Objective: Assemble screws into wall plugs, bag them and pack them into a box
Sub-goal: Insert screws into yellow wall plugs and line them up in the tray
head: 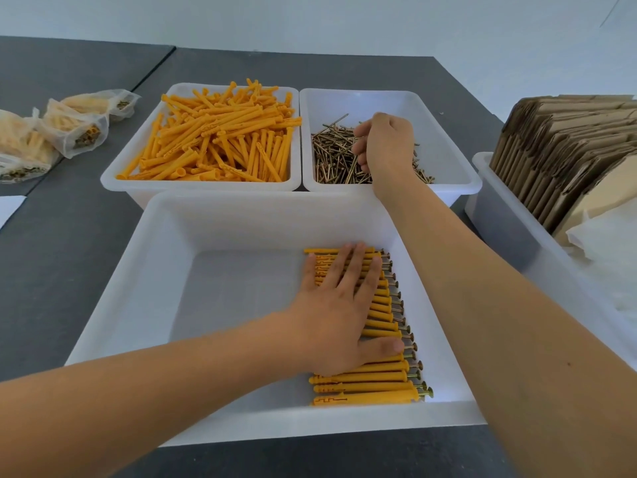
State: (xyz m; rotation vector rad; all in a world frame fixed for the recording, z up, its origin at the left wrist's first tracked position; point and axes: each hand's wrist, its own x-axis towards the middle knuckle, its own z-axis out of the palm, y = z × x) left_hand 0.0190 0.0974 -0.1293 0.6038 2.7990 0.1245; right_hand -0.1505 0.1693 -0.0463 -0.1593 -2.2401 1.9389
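Note:
A near white tray (pixel 144 270) holds a neat row of assembled orange plugs with screws (pixel 379 384) along its right side. My left hand (pixel 341 305) lies flat on that row, fingers spread. Behind it, a left tray (pixel 138 153) is heaped with loose orange wall plugs (pixel 220 136). The tray to its right (pixel 448 160) holds a pile of brass screws (pixel 334 157). My right hand (pixel 386 146) is down in the screw pile with fingers curled; what it grips is hidden.
Several filled clear bags of plugs and screws (pixel 72 125) lie at the far left on the dark table (pixel 62 257). At the right, a white bin (pixel 496 215) holds flattened cardboard boxes (pixel 565 146) and clear plastic bags (pixel 610 250).

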